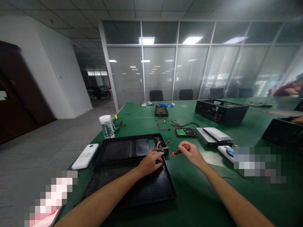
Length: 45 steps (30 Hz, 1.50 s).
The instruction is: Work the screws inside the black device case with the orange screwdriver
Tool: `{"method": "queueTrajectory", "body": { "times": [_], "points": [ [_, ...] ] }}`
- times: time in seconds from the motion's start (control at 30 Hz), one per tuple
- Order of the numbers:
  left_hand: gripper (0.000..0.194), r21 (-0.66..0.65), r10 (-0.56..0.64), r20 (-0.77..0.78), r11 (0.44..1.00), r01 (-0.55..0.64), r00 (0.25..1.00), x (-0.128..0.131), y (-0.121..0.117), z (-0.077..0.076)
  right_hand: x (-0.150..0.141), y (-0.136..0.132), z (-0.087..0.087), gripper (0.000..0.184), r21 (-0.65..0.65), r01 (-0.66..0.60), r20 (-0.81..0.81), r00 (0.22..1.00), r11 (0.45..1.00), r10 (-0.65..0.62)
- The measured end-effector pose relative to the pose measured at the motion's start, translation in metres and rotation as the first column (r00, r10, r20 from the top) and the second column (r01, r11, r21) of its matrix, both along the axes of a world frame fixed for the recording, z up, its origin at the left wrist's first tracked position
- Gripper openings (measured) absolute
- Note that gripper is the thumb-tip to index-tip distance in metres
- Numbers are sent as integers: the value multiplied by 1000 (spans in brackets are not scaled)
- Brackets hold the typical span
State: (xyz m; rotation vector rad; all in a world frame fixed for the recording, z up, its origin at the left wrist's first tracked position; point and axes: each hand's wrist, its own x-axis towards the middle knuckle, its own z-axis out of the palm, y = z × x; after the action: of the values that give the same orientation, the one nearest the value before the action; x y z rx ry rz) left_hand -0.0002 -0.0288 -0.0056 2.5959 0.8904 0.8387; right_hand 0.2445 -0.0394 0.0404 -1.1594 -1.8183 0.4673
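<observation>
My right hand (192,154) grips a screwdriver (181,150) with an orange and black handle. Its thin shaft points left, with the tip close to the fingers of my left hand (151,162). Those left fingers are curled at the right side of an opened black casing (118,150); what they hold there is hidden. The casing lies in two shallow halves, the nearer one (146,189) under my left forearm. Several coloured wires (158,147) run beside a black part at the far right corner of the casing.
Left of the casing are a clear bottle (107,127) and a white power bank-like block (85,156). Beyond my right hand lie a green circuit board (185,132) and a silver drive unit (214,136). A black computer case (220,111) stands farther back. A person (290,89) sits at far right.
</observation>
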Motion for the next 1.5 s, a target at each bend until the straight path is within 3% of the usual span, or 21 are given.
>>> {"method": "queueTrajectory", "body": {
  "times": [0.5, 0.8, 1.13, 1.37, 1.5],
  "points": [
    [42, 2, 13, 23, 1000, -13, 1000, 1, 0, 1, -2, 2, -5, 29, 12, 13, 60, 998, 1000, -13],
    [42, 5, 30, 10, 1000, -30, 1000, 2, 0, 0, -10, -8, 8, 26, 70, -28, 187, 982, 997, 14],
    [43, 0, 15, 18, 1000, -15, 1000, 2, 0, 0, -8, -7, 5, 25, 93, -22, 195, 981, 995, 3],
    [23, 7, 2, 9, 1000, -2, 1000, 1, 1, -1, -7, -8, 5, 24, 103, -37, 191, 981, 994, 17],
    [21, 16, 1, 12, 1000, -2, 1000, 1, 1, 0, -7, -8, 5, 25, 107, -26, 211, 977, 994, 3]
  ]
}}
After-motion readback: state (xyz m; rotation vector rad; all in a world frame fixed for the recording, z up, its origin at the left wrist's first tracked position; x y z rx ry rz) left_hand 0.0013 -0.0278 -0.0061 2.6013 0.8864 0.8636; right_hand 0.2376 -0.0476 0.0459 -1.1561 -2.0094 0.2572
